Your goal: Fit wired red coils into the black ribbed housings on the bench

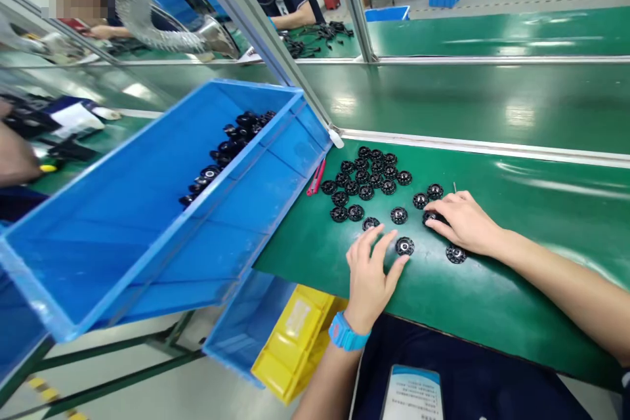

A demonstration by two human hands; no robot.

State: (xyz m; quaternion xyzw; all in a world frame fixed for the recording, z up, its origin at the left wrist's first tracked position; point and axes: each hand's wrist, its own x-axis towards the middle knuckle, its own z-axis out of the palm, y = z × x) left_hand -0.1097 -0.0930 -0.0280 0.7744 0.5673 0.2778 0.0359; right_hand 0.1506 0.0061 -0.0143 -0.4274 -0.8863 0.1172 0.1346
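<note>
Several black, wheel-like round parts [362, 176] with light metal centres lie grouped on the green tabletop [531, 223]. My left hand [370, 272], wearing a blue watch [348, 333], is open with fingers apart. Its thumb tip comes close to one loose round part [404, 246], while its fingertips are by another round part [371, 224], partly covered. My right hand [462, 222] has thumb and fingers closed around a round part [429, 216], mostly hidden by them. Below its wrist sits a further round part [456, 253].
A big blue crate [275, 170], tilted at my left, contains more black parts [231, 144]. Beside it lies a red cutter-like tool [316, 177]. Under the table edge are a yellow bin [295, 341] and a blue bin [236, 335]. Metal posts [354, 6] stand ahead; people work beyond.
</note>
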